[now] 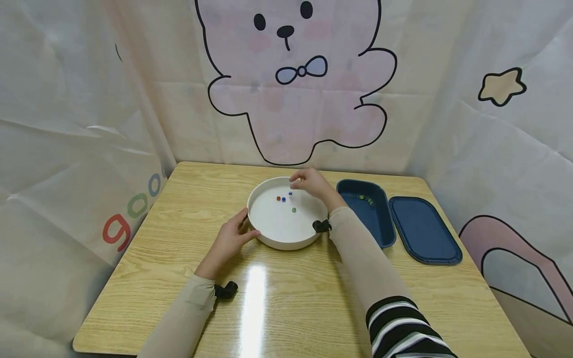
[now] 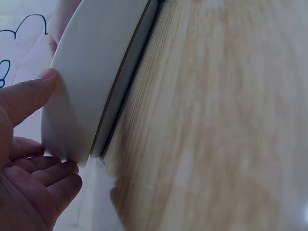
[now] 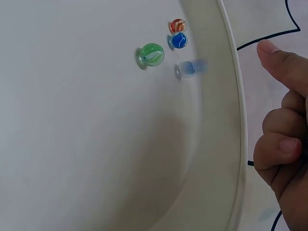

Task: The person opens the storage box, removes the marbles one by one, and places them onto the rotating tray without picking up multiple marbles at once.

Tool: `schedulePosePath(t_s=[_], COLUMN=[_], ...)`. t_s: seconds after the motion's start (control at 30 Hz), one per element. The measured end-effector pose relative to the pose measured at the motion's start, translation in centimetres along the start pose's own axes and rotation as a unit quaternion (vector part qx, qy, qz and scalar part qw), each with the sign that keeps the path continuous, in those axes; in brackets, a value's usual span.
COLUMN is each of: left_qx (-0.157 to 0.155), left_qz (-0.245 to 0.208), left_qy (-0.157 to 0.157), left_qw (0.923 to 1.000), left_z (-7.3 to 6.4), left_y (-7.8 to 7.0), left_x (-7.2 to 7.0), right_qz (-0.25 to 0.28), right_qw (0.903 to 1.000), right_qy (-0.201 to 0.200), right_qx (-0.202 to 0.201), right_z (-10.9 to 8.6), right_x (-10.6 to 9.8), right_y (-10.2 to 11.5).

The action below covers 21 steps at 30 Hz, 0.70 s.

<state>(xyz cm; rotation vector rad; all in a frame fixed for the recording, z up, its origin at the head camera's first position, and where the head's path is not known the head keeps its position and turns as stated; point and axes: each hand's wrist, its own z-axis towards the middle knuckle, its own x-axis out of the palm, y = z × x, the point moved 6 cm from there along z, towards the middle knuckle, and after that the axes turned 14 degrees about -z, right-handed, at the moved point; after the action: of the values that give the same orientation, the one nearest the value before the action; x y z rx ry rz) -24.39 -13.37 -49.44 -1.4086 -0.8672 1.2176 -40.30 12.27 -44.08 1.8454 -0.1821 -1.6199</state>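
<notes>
A white round tray (image 1: 286, 228) stands on the table. My left hand (image 1: 230, 238) holds its near left side, thumb and fingertips against the outer wall; in the left wrist view the thumb (image 2: 36, 94) lies along the wall near the rim. My right hand (image 1: 313, 184) is over the far right rim, with no thing visible in its fingers. Inside the tray are a red-orange marble (image 3: 178, 25), a blue marble (image 3: 178, 40) beside it, and a larger green marble (image 3: 152, 54). Another blue marble (image 3: 192, 68) is blurred by motion.
Right of the tray, partly behind my right forearm, stands a dark blue box (image 1: 378, 219) with several green marbles (image 1: 364, 199) at its far end. Its dark blue lid (image 1: 425, 228) lies beside it. Printed cloth (image 1: 295, 119) hangs behind the wooden table (image 1: 277, 318).
</notes>
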Motion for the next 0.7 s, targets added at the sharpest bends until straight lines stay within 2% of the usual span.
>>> schedulePosePath(t_s=[0.27, 0.5, 0.7], left_qx=[-0.006, -0.007, -0.013], left_qz=[0.0, -0.005, -0.009], left_qy=[0.002, -0.001, 0.006], left_qw=[1.0, 1.0, 0.9999], left_z=[0.3, 0.2, 0.1], left_y=[-0.1, -0.3, -0.3], left_x=[0.4, 0.3, 0.1], right_qz=[-0.024, -0.005, -0.006], right_qw=[0.9996, 0.9998, 0.9995], right_qy=[-0.003, -0.006, -0.029], right_qx=[0.011, 0.017, 0.011], right_z=[-0.2, -0.7, -1.4], right_x=[-0.8, -2.2, -3.4], right_y=[-0.5, -0.5, -0.7])
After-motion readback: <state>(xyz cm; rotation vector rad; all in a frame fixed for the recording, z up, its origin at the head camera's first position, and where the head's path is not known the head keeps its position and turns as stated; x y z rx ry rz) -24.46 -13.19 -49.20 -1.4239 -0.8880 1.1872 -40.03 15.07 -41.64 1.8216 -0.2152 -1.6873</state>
